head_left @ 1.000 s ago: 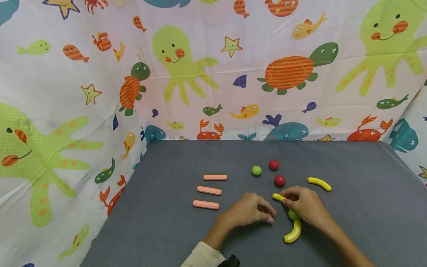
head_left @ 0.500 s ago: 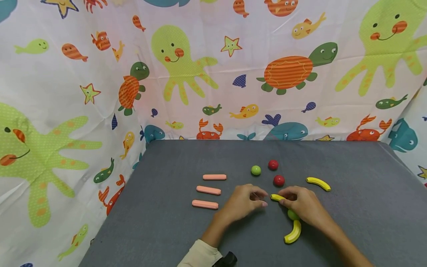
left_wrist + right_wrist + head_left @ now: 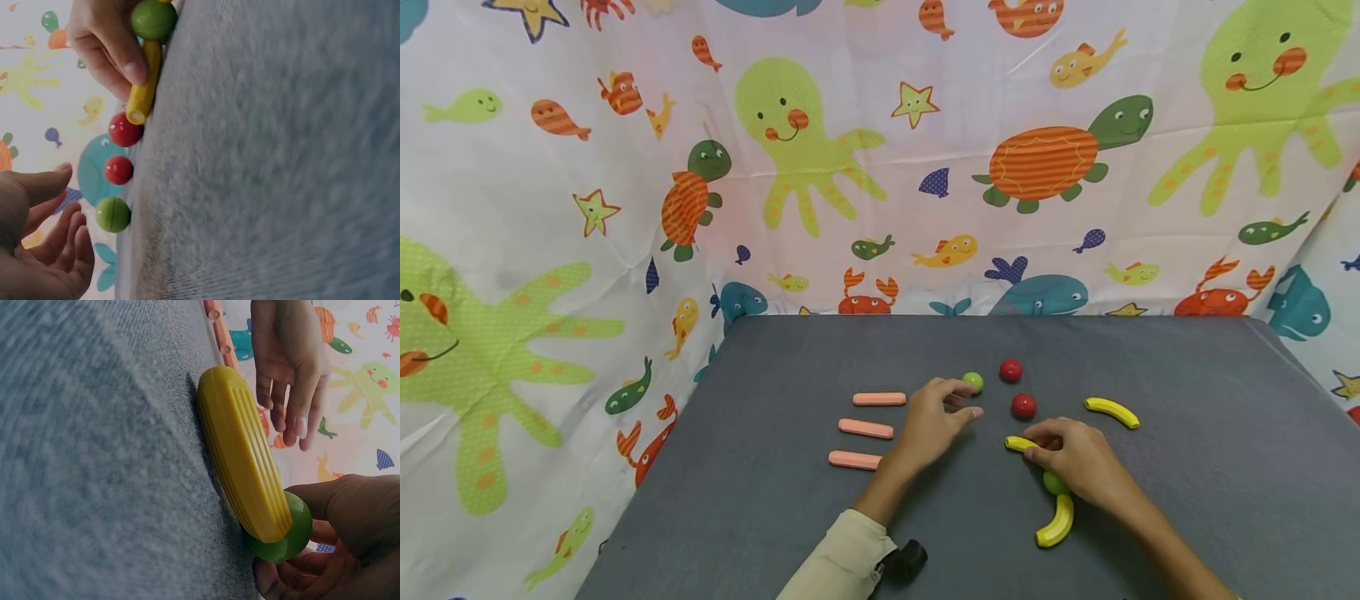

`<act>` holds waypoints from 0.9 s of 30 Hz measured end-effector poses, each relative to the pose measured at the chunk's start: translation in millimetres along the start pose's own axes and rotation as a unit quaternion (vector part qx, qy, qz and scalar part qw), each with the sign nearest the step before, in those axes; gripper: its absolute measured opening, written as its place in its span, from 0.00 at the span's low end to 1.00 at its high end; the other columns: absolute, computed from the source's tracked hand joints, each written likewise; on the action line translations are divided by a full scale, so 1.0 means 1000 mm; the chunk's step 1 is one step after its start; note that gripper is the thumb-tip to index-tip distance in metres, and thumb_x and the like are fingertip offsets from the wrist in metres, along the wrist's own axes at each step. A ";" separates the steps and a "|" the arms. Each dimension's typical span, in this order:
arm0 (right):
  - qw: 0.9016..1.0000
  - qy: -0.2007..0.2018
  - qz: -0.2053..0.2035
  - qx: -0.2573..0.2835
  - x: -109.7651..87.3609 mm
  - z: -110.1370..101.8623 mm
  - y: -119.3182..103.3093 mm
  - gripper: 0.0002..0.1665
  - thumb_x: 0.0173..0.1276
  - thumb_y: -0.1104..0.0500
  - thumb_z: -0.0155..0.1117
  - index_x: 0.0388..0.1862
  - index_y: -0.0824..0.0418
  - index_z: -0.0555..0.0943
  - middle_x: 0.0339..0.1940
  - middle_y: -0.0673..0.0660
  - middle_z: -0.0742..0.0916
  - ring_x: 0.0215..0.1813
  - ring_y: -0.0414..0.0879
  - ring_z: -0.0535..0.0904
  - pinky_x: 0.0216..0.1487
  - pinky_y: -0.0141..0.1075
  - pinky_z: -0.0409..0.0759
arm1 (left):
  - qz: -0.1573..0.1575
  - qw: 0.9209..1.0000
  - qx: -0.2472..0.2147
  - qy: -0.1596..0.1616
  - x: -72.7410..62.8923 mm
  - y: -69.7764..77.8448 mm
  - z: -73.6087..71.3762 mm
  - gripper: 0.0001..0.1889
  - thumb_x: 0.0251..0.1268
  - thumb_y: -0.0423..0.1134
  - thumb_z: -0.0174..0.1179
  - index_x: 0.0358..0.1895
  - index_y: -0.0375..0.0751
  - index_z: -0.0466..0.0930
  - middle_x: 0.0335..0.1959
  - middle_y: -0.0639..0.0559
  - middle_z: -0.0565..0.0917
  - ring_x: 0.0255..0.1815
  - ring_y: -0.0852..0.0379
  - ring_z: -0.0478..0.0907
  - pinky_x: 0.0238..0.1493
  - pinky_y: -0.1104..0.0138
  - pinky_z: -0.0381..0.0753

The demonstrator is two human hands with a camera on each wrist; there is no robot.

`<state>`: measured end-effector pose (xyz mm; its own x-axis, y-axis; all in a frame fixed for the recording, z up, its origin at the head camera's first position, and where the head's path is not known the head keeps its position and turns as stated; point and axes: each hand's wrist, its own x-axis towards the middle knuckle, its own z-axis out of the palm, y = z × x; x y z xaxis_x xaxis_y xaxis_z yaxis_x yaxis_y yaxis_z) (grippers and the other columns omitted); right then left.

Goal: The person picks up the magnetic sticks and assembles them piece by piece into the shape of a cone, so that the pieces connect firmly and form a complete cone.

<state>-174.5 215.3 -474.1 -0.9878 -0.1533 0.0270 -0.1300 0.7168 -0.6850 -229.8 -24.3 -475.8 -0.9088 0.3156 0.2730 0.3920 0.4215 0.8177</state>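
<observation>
My right hand (image 3: 1075, 458) pinches a short yellow curved toy stick (image 3: 1018, 444) between thumb and fingers, low over the table. Behind that stick is a green ball (image 3: 1055, 482), and a second yellow curved stick (image 3: 1056, 522) runs from the ball toward me. In the right wrist view the nearer stick (image 3: 244, 456) meets the green ball (image 3: 295, 531). My left hand (image 3: 934, 421) holds nothing; its thumb and fingers are spread apart, fingertips right at a lighter green ball (image 3: 973, 382). The left wrist view has this ball (image 3: 113, 215) just beyond the fingers.
Two red balls, one farther (image 3: 1011, 371) and one nearer (image 3: 1023, 407), lie right of the light green ball. A loose yellow curved stick (image 3: 1112, 412) is at the right. Three pink straight sticks (image 3: 866, 428) lie at the left, the nearest partly behind my left forearm. A sea-animal curtain (image 3: 850, 167) hangs behind.
My left hand has moved away from the right hand, forward and left, up to the light green ball. The right hand keeps its pinch on the yellow curved stick in nearly the same place.
</observation>
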 end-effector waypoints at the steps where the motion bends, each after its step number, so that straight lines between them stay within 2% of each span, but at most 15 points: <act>1: 1.000 0.001 0.000 0.000 0.000 0.000 0.000 0.11 0.66 0.58 0.79 0.45 0.59 0.91 0.38 0.50 0.89 0.39 0.42 0.83 0.39 0.35 0.80 | -0.001 1.000 0.005 0.003 0.002 -0.001 0.001 0.17 0.68 0.39 0.74 0.57 0.40 0.88 0.52 0.45 0.86 0.53 0.49 0.86 0.54 0.65 0.83; 9: 1.000 0.003 0.003 -0.003 0.000 0.000 0.000 0.11 0.65 0.58 0.80 0.45 0.59 0.91 0.37 0.49 0.89 0.39 0.42 0.82 0.38 0.35 0.79 | -0.030 0.999 0.034 0.029 0.022 -0.007 0.007 0.23 0.66 0.39 0.76 0.63 0.41 0.85 0.59 0.42 0.80 0.58 0.44 0.79 0.57 0.55 0.79; 12: 1.000 0.000 0.003 -0.003 0.001 0.000 0.000 0.11 0.66 0.58 0.79 0.45 0.59 0.91 0.37 0.49 0.88 0.39 0.42 0.82 0.38 0.35 0.79 | -0.044 0.998 0.039 0.029 0.029 -0.011 0.008 0.25 0.66 0.40 0.76 0.65 0.41 0.84 0.61 0.42 0.79 0.60 0.44 0.78 0.60 0.51 0.78; 18: 1.000 -0.005 0.007 -0.002 0.002 -0.001 -0.001 0.10 0.66 0.58 0.79 0.45 0.59 0.91 0.37 0.49 0.87 0.39 0.42 0.81 0.38 0.36 0.79 | -0.045 0.997 0.061 0.018 0.041 -0.018 0.008 0.27 0.64 0.40 0.77 0.67 0.41 0.83 0.63 0.43 0.81 0.62 0.45 0.79 0.65 0.50 0.77; 24: 1.000 -0.009 0.009 -0.002 0.002 -0.001 0.000 0.10 0.66 0.59 0.79 0.45 0.59 0.91 0.37 0.49 0.87 0.39 0.42 0.81 0.38 0.35 0.79 | -0.049 0.997 0.058 -0.010 0.047 -0.019 0.007 0.27 0.65 0.38 0.76 0.68 0.40 0.83 0.61 0.42 0.85 0.59 0.43 0.81 0.64 0.52 0.78; 27: 1.000 -0.012 0.010 0.002 0.002 -0.001 0.000 0.10 0.67 0.59 0.78 0.45 0.60 0.91 0.37 0.50 0.87 0.39 0.42 0.81 0.38 0.35 0.79 | -0.055 0.996 0.068 -0.022 0.048 -0.020 0.009 0.26 0.67 0.39 0.75 0.67 0.42 0.84 0.59 0.44 0.85 0.57 0.47 0.81 0.62 0.55 0.79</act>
<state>-177.0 216.0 -473.4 -0.9880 -0.1541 -0.0041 -0.1090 0.7170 -0.6885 -280.4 -10.1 -483.8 -0.9417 0.2960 0.1601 0.3079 0.5660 0.7647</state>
